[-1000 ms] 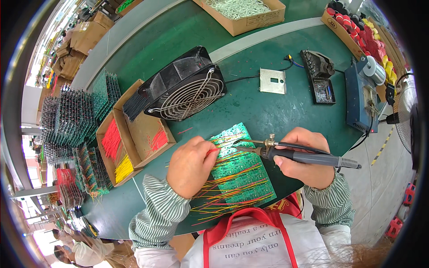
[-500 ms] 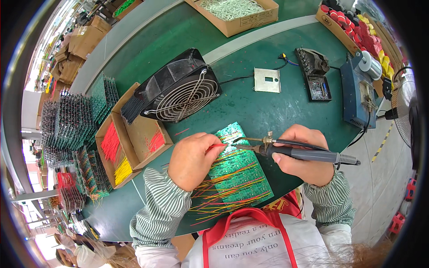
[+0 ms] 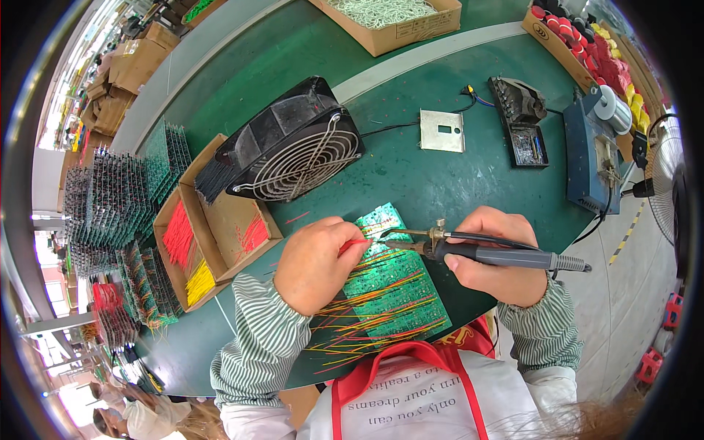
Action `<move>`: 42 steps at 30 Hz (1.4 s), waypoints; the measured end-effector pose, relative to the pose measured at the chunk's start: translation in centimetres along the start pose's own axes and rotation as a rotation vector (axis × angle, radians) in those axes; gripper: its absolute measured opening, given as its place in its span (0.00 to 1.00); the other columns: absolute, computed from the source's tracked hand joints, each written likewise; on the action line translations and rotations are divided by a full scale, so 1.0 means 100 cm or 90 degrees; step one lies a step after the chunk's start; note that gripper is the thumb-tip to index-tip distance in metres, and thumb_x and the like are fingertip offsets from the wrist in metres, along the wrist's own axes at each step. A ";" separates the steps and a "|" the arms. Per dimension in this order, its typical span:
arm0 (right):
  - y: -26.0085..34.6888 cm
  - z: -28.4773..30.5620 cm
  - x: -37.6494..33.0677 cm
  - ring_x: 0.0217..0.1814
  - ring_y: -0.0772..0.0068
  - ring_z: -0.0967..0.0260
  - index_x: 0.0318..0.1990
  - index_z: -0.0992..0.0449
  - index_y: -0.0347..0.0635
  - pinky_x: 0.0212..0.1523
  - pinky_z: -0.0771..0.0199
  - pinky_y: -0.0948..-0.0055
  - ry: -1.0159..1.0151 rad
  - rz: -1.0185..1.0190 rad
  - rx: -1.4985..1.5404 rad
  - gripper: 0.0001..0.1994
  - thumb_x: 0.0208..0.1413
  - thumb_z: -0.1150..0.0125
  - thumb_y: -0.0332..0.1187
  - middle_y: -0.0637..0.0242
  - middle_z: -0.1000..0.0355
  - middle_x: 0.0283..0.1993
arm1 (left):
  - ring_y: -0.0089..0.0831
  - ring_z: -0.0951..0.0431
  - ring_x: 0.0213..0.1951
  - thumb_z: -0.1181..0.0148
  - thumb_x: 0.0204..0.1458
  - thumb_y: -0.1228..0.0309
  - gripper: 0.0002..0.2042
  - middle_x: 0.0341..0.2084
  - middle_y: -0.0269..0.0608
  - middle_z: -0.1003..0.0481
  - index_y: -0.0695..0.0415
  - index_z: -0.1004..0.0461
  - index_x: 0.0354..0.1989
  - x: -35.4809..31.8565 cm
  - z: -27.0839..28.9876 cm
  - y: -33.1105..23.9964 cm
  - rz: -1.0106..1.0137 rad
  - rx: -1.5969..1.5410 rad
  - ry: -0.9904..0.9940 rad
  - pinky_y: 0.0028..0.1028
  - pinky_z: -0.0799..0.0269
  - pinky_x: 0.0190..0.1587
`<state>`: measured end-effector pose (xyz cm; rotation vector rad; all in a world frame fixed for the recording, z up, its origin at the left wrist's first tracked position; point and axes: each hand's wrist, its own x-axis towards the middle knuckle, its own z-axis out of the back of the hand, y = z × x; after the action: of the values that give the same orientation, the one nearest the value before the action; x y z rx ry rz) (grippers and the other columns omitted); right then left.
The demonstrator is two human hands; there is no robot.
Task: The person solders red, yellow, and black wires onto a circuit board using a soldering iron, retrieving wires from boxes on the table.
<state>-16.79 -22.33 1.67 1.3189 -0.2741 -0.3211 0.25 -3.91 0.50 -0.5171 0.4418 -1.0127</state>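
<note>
A green circuit board panel point(image 3: 407, 312) lies on the green table before me, with rows of red and yellow wires trailing off its left side. My left hand point(image 3: 315, 268) pinches a red wire point(image 3: 353, 245) over the panel's upper part, the wire's end close to the board. In my right hand point(image 3: 502, 253) is a grey-handled soldering iron point(image 3: 506, 256), fingers wrapped round the grip. A thin metal tube for feeding solder point(image 3: 407, 232) is clamped alongside it. The iron's tip meets the board beside the wire end; exact contact is too small to make out.
Left of centre stand a black fan point(image 3: 293, 147) and a divided cardboard box point(image 3: 235, 253) of red and yellow wires. Stacked circuit boards point(image 3: 110, 202) rise at far left. A metal plate point(image 3: 442, 132), a black soldering iron stand point(image 3: 517, 110) and a blue solder feeder point(image 3: 587, 158) occupy the back right.
Both hands stay almost in place, with the red wire and the iron still at the board's upper part. The whole view has shifted slightly.
</note>
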 end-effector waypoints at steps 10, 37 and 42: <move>0.004 0.002 -0.002 0.22 0.84 0.33 0.28 0.27 0.36 0.24 0.33 0.80 -0.007 0.002 -0.028 0.08 0.42 0.35 0.28 0.68 0.28 0.22 | 0.34 0.29 0.25 0.38 0.47 0.72 0.06 0.21 0.41 0.29 0.62 0.26 0.28 -0.002 -0.001 0.003 0.008 -0.037 -0.016 0.30 0.34 0.28; 0.004 0.016 -0.009 0.24 0.85 0.33 0.29 0.27 0.34 0.25 0.33 0.82 -0.054 -0.007 -0.002 0.08 0.41 0.36 0.26 0.70 0.28 0.23 | 0.32 0.28 0.22 0.37 0.45 0.73 0.05 0.21 0.41 0.30 0.61 0.25 0.28 0.005 0.001 -0.020 -0.055 0.011 -0.087 0.28 0.34 0.25; 0.003 0.017 -0.009 0.24 0.85 0.32 0.29 0.27 0.34 0.26 0.32 0.82 -0.044 0.000 -0.032 0.08 0.41 0.36 0.25 0.69 0.28 0.23 | 0.35 0.28 0.22 0.37 0.45 0.72 0.05 0.21 0.42 0.30 0.61 0.25 0.27 0.015 -0.013 -0.011 -0.042 -0.016 -0.050 0.30 0.34 0.26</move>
<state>-18.24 -23.45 2.35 1.2597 -0.3227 -0.3721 -0.53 -5.93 -0.08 -0.5946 0.3700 -1.0483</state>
